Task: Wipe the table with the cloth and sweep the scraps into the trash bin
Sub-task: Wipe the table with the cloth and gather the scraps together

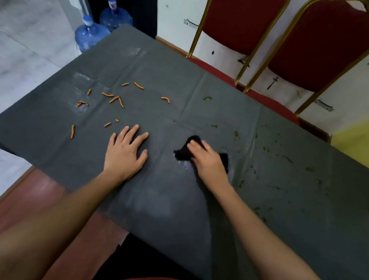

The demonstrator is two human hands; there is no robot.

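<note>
Nearest the lens: a reddish-orange garment edge at the bottom, then both bare forearms reaching out over the table (169,205), which is covered in dark grey sheeting.

Right hand (206,158) presses palm-down on the black cloth (183,152), fingers curled over its bunched top — gripping and bearing on it at once. Left hand (125,151) lies flat and splayed on the sheeting, holding nothing; it looks to be pinning the cover so it does not drag.

Step in hand, as judged: wiping the mid-table. Green smears (236,133) and spatter run off to the right of the cloth; orange scraps (115,99) lie scattered to the far left, well apart from it. Best to keep the cloth flat and wide rather than balled, work the wet green marks first, then herd the dry scraps toward one edge — otherwise they would stick to damp cloth.

Hard to tell: no trash bin in view, so the sweep direction is unknown. Most of the cloth is hidden under the hand. A faint sheen just beside the cloth may be moisture; unclear. Two red chairs (321,40) stand behind the far edge.
</note>
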